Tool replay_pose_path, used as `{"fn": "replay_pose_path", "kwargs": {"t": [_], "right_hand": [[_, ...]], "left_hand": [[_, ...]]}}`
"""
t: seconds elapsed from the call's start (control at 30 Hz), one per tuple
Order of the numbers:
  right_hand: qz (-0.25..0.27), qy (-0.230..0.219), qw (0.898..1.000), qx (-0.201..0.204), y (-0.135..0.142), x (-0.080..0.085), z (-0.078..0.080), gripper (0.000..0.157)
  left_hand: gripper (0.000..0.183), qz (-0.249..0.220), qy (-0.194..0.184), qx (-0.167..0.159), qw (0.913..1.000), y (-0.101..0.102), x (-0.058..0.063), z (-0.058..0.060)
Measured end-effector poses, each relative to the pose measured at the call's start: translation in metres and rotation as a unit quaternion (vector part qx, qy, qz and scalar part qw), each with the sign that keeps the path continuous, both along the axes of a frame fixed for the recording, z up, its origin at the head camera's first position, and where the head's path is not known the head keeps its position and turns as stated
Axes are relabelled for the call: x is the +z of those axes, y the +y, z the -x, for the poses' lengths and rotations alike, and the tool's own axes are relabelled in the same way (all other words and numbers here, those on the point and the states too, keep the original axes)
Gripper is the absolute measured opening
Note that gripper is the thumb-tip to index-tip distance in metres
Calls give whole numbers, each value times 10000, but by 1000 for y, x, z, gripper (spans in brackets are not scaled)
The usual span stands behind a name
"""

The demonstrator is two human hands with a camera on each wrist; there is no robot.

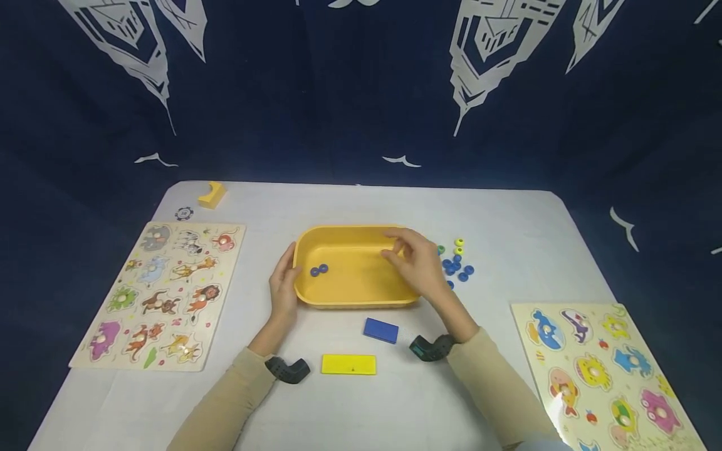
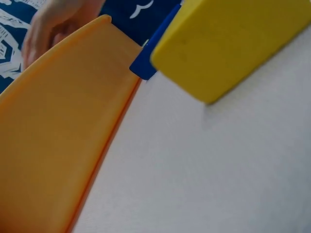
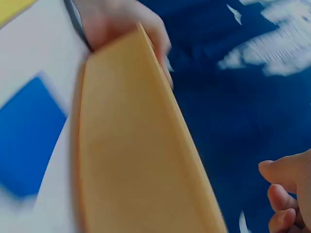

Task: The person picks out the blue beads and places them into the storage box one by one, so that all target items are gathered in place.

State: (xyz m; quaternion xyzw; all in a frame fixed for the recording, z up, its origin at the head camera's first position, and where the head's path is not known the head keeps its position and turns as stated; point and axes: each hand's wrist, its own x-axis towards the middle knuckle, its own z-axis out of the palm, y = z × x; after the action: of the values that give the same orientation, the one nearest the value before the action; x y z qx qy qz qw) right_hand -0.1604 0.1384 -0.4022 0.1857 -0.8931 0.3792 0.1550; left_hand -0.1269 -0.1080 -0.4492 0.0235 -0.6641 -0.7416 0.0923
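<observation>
My left hand (image 1: 284, 289) grips the left end of a yellow tray (image 1: 350, 302), fingers along its outer side. In the right wrist view the left hand (image 3: 126, 24) is at the tray's far end. Two blue beads (image 1: 319, 270) lie inside the tray toward the left. My right hand (image 1: 418, 263) hovers over the tray's right end, thumb and forefinger bent with a gap between them. No bead shows between those fingers (image 3: 286, 172). Just right of the tray several loose blue beads (image 1: 463, 276) are scattered, with yellow-green beads (image 1: 459, 242) behind them, partly hidden by the right hand.
A blue block (image 1: 381, 331) and a yellow block (image 1: 348, 364) lie in front of the tray. Animal puzzle boards flank the table, one left (image 1: 220, 294), one right (image 1: 555, 351). At the back left sit a yellow arch block (image 1: 212, 195) and a round patterned chip (image 1: 183, 213).
</observation>
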Motion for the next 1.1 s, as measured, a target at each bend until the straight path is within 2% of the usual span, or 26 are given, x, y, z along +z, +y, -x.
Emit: {"fn": "replay_pose_path", "kwargs": {"t": [0.07, 0.17, 0.27, 0.4, 0.53, 0.67, 0.97, 1.1], "right_hand": [[143, 192, 9989, -399, 24, -5, -9, 31], [195, 160, 9954, -924, 54, -17, -21, 31], [282, -155, 9900, -1375, 76, -35, -30, 34], [349, -649, 9813, -1779, 94, -58, -39, 38], [198, -869, 9765, -1961, 105, -73, -42, 38], [34, -877, 9758, -2005, 111, -80, -42, 34], [-717, -518, 9787, -1854, 106, -83, -44, 24], [-470, -427, 9789, -1942, 107, -78, -45, 22]], "left_hand": [[49, 53, -20, 41, 10000, -1, 0, -1], [50, 62, -31, 71, 10000, -2, 0, -1], [50, 40, -53, 63, 10000, -3, -1, -1], [50, 12, -45, 39, 10000, -2, -3, -1], [50, 18, 17, -14, 10000, -1, -4, -1], [50, 89, 33, -24, 10000, 0, -3, -1], [50, 83, 66, 39, 9999, 0, -2, 0], [50, 58, 16, 42, 10000, 2, -1, 0]]}}
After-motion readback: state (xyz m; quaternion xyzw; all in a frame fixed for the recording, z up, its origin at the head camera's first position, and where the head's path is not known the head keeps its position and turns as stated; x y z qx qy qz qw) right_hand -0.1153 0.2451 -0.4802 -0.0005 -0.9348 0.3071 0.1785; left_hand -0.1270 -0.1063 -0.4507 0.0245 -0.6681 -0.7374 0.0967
